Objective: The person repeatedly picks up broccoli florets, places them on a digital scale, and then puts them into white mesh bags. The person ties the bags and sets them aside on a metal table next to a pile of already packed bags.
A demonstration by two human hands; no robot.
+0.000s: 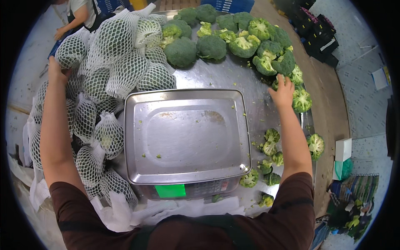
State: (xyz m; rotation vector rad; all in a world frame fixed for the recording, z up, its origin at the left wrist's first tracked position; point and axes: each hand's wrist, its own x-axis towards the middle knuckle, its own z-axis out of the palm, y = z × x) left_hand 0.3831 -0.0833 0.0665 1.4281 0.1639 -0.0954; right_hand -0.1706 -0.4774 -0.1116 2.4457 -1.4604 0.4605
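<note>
My left hand (58, 68) reaches to the upper-left netted broccoli (71, 51), among a pile of white foam-netted heads (114, 39); its fingers are partly hidden. My right hand (282, 93) has its fingers spread at a bare broccoli piece (296, 76) on the right, below a cluster of loose heads (264, 58). Between my arms, a steel tray (187, 154) with a few green crumbs sits on a scale (200, 189) with a green display. Smaller broccoli pieces (270, 148) lie right of the tray, on the steel table (200, 75).
A person (79, 14) works at the top left. Blue crates (221, 5) stand beyond the table. At the right are stacked dark crates (318, 39), a white box (343, 150) and a green bundle (343, 168). White foam nets (187, 208) lie along the near edge.
</note>
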